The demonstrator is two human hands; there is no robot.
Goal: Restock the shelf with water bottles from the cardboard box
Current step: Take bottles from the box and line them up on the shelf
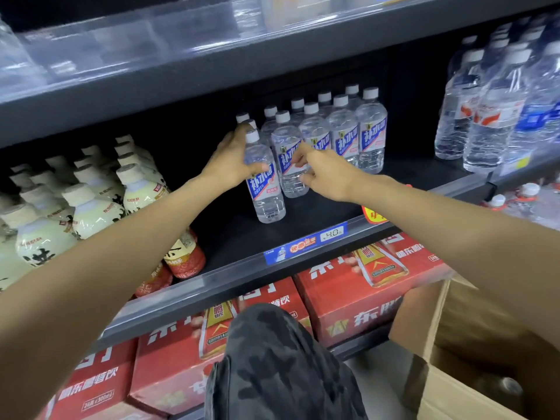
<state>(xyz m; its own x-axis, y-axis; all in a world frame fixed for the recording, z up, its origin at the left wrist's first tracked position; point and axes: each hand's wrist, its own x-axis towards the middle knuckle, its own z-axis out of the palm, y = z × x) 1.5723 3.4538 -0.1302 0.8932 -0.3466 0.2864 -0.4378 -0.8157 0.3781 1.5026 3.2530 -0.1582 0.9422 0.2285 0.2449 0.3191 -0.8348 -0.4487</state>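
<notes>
left hand (231, 160) grips "补水啦" bottle (264, 180)

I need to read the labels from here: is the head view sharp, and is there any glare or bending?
Head view: blue-label bottles and price tag are sharp; glare streaks the clear guard above; shelf edge bows from the wide lens; cardboard box is soft and dim.

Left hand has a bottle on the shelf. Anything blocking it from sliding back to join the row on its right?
Nothing visible does. The left hand grips the front bottle, which stands forward of the row. The bare black shelf around it holds nothing; the right hand pinches the neighbouring bottle right beside it.
</notes>
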